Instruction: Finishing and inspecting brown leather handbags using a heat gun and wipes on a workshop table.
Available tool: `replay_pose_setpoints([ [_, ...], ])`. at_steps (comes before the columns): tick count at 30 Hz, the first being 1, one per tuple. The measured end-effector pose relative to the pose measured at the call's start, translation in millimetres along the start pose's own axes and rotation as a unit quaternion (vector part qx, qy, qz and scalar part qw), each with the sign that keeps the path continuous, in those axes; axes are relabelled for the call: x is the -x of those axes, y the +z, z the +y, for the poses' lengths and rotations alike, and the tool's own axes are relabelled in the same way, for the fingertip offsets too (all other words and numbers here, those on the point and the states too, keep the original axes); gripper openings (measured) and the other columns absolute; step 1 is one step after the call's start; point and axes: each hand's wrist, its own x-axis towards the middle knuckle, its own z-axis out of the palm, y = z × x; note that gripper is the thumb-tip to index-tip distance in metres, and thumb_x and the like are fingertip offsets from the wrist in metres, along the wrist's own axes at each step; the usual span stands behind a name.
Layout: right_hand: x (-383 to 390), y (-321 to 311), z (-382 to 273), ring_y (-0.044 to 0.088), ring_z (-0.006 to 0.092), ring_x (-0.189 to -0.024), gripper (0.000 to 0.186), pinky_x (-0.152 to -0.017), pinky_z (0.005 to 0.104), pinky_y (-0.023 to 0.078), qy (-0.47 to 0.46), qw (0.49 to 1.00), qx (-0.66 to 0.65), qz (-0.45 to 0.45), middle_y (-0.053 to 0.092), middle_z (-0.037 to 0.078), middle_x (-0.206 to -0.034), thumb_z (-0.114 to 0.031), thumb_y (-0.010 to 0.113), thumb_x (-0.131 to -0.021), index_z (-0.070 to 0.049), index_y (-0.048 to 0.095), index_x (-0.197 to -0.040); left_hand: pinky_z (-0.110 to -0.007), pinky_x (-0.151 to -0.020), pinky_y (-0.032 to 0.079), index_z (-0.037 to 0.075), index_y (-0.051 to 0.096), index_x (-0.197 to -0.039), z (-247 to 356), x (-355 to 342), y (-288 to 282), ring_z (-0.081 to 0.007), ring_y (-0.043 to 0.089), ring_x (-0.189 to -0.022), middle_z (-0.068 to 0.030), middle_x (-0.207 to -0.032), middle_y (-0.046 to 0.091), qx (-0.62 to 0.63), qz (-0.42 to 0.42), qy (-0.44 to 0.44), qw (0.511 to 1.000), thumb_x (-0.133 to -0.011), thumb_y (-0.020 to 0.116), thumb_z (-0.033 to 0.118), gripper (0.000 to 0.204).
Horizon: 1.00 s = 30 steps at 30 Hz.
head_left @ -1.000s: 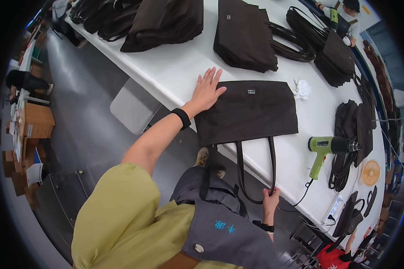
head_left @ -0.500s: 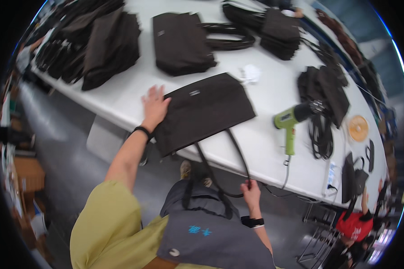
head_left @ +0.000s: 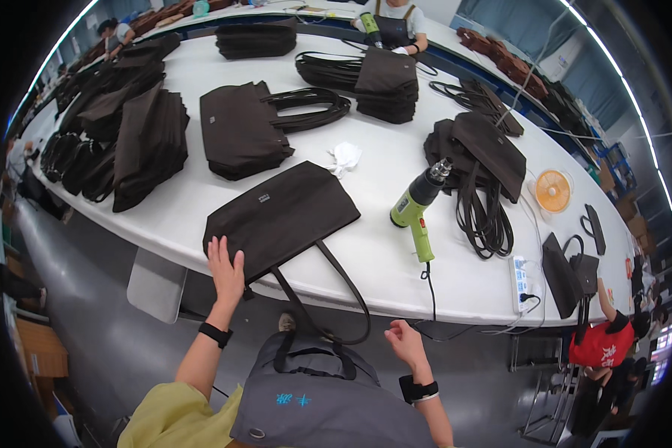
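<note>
A dark brown handbag [head_left: 291, 216] lies flat on the white table, its straps [head_left: 345, 280] hanging over the front edge toward me. My left hand [head_left: 226, 272] rests with spread fingers on the bag's near left corner. Just right of the strap loop, my right hand [head_left: 408, 343] is in the air, holding nothing. Its fingers are loosely bent, with the thumb apart from them. To the right of the bag, a green and black heat gun [head_left: 411, 213] stands upright, nozzle up, its cord running over the table edge.
Stacks of dark bags [head_left: 153, 149] fill the left, and another bag pile [head_left: 235, 134] lies behind mine. Crumpled white paper [head_left: 345, 158] touches the far side. At right are more bags [head_left: 493, 153], an orange round container [head_left: 552, 191] and a power strip [head_left: 519, 284]. Co-workers sit around the table.
My right hand has let go of the strap. My left hand has shifted from the bag's left end to its near left corner. The view has tilted up, showing more of the far table.
</note>
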Motion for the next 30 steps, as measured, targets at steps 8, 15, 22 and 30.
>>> replay_pose_setpoints([
  [8,-8,10,-11,0.067,0.0189,-0.078,0.033,-0.071,0.0298,0.052,-0.09,0.994,-0.036,-0.039,0.068,0.012,-0.089,-0.019,0.066,-0.084,0.0,0.06,-0.11,-0.045,-0.109,0.026,-0.002,0.042,-0.132,6,44,-15,-0.0391,0.031,-0.132,-0.0237,-0.139,0.039,0.101,0.063,-0.15,0.981,-0.089,0.059,0.033,0.058],
  [15,-37,6,-49,0.062,0.0123,-0.077,0.026,-0.066,0.0244,0.049,-0.057,0.974,-0.217,-0.042,0.064,0.006,-0.084,-0.019,0.058,-0.092,0.001,0.058,-0.108,-0.044,-0.106,0.031,-0.003,0.045,-0.129,-29,-1,-60,-0.0376,0.037,-0.127,-0.0217,-0.134,0.045,0.074,0.122,-0.146,0.979,-0.089,0.06,0.032,0.055],
  [22,-20,-6,-119,0.059,0.0134,-0.063,0.026,-0.063,0.0281,0.051,-0.056,0.878,-0.475,-0.027,0.051,0.0,-0.063,-0.027,0.049,-0.099,-0.002,0.057,-0.096,-0.031,-0.079,0.05,0.002,0.062,-0.113,16,-25,-68,-0.0203,0.066,-0.088,-0.0118,-0.097,0.068,0.276,-0.194,-0.09,0.937,-0.086,0.064,0.023,0.034],
  [30,45,22,-137,0.057,0.0112,-0.06,0.024,-0.06,0.0243,0.048,0.003,0.903,-0.416,0.109,0.054,0.001,-0.065,-0.022,0.051,-0.098,0.0,0.058,-0.093,-0.043,-0.096,0.043,0.008,0.056,-0.123,156,-148,57,-0.0348,0.05,-0.116,-0.0175,-0.123,0.056,0.106,-0.317,0.274,0.902,-0.087,0.062,0.024,0.039],
])
